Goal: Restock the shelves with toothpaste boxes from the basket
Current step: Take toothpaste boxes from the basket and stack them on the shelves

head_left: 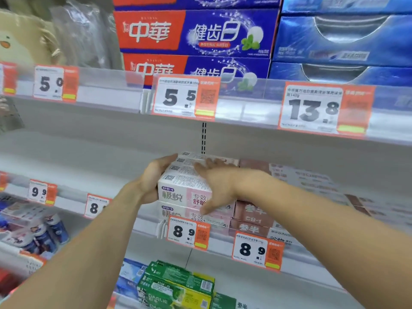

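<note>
A stack of white-and-pink toothpaste boxes [178, 186] stands on the middle shelf [107, 166], above an 8.9 price tag [188, 233]. My left hand [153, 177] presses flat against the stack's left end. Straight-fingered, my right hand [214, 186] lies over the top and front of the upper boxes. No basket is in view.
Brown-red toothpaste boxes [252, 215] sit right of the stack. Red-and-blue boxes [196, 32] and blue boxes [343, 39] fill the upper shelf. Green boxes [176, 284] lie on the lower shelf, blue bottles [46, 233] at lower left. The middle shelf is bare to the left of the stack.
</note>
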### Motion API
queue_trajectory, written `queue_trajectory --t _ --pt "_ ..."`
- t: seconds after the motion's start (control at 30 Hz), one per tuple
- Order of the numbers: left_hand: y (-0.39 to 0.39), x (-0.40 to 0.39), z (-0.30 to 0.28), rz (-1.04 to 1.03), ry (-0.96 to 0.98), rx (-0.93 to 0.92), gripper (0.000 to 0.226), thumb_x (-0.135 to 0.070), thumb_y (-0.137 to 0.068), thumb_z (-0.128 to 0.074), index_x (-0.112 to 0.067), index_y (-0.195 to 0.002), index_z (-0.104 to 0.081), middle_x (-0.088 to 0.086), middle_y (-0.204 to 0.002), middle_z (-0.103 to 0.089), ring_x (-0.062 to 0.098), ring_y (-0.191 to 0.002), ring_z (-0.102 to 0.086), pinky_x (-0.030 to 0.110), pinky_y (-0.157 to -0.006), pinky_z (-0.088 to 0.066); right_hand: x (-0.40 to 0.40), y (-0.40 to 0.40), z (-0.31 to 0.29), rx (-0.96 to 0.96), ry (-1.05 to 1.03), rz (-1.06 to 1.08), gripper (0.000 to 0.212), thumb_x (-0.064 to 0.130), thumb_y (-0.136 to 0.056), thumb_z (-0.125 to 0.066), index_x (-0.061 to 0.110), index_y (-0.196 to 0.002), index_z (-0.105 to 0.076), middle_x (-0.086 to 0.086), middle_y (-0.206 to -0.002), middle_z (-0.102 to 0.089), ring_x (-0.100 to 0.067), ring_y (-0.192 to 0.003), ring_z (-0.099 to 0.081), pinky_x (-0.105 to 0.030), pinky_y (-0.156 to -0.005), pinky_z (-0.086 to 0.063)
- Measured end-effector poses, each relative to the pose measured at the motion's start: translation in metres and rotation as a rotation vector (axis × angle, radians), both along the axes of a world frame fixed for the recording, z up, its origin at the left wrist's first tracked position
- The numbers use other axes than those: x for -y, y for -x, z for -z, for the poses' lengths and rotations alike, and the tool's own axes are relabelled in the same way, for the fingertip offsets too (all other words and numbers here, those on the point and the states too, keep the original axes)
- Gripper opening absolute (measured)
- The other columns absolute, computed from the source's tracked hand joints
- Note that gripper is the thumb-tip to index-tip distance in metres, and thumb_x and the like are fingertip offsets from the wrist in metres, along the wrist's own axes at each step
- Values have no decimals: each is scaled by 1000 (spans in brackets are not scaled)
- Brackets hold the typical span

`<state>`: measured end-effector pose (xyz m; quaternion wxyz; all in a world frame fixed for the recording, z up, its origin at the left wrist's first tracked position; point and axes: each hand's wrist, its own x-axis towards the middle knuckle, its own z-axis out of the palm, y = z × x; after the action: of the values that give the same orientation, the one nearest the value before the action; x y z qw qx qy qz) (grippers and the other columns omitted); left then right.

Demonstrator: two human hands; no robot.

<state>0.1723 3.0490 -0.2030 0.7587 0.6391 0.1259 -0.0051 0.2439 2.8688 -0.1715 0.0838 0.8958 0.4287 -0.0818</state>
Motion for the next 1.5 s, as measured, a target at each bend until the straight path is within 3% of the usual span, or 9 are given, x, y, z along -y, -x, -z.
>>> queue_trajectory --t 0.33,0.4,0.47,0.53,0.6,0.77,0.93,1.3,1.5 --pt "10 -11 3 107 -131 -27 35 -32 -101 -42 -9 -112 -66 15 -95 -76 26 -82 -73 41 -76 -54 2 31 2 34 -58 86 137 55 -69 -84 24 -157 16 -12 -166 12 -33 -153 11 -55 -124 -2" --pt "11 -15 -1 80 -306 -44 59 -51 -95 -54 -8 -134 -55 16 -121 -70 29 -108 -68 50 -99 -49 7 34 3 21 -77 105 137 58 -68 -83 25 -158 14 -11 -166 13 -31 -153 13 -54 -124 -3" --pt "14 -11 -12 -50 -564 42 83 -56 -91 -61 -11 -154 -30 11 -156 -41 29 -139 -44 46 -117 -31 23 39 0 18 -145 155 137 63 -64 -84 24 -159 8 -8 -167 9 -31 -153 9 -54 -124 -10" --pt "22 4 -25 -155 -805 227 78 -47 -97 -57 -13 -158 -21 6 -164 -25 25 -148 -29 37 -117 -25 52 41 -7 25 -223 219 134 64 -59 -85 26 -160 -4 -4 -167 -10 -30 -154 -9 -51 -123 -18" --pt "31 28 -35 -23 -1115 365 84 -54 -93 -59 -13 -157 -22 7 -164 -23 25 -150 -22 38 -120 -21 93 39 -15 60 -217 304 131 68 -54 -86 35 -158 -12 3 -162 -27 -32 -152 -17 -57 -122 -15" --pt "24 87 -22 311 -1659 362 115 -75 -80 -59 -14 -159 -4 7 -168 0 23 -154 6 48 -125 2 171 29 0 -12 -97 490 136 71 -59 -81 44 -155 10 11 -165 11 -30 -154 9 -63 -120 5" --pt "7 96 -3 337 -1811 223 119 -75 -78 -59 -7 -159 -4 12 -167 -7 28 -154 -4 46 -125 -5 173 29 23 140 -125 428 126 67 -71 -75 34 -158 9 -5 -168 7 -38 -153 6 -60 -122 -1" --pt "8 116 -7 317 -1882 158 122 -78 -75 -60 -7 -158 -5 13 -167 -5 30 -154 -4 55 -123 -9 154 39 21 106 -129 454 117 38 -84 -76 13 -159 10 -12 -167 12 -34 -153 9 -46 -125 1" --pt "5 201 -21 403 -1809 423 125 -72 -75 -67 -7 -158 0 10 -168 0 24 -155 2 54 -124 -7 204 47 20 294 -272 506 109 51 -76 -79 20 -158 -13 -12 -166 -8 -36 -153 -3 -61 -121 -8"
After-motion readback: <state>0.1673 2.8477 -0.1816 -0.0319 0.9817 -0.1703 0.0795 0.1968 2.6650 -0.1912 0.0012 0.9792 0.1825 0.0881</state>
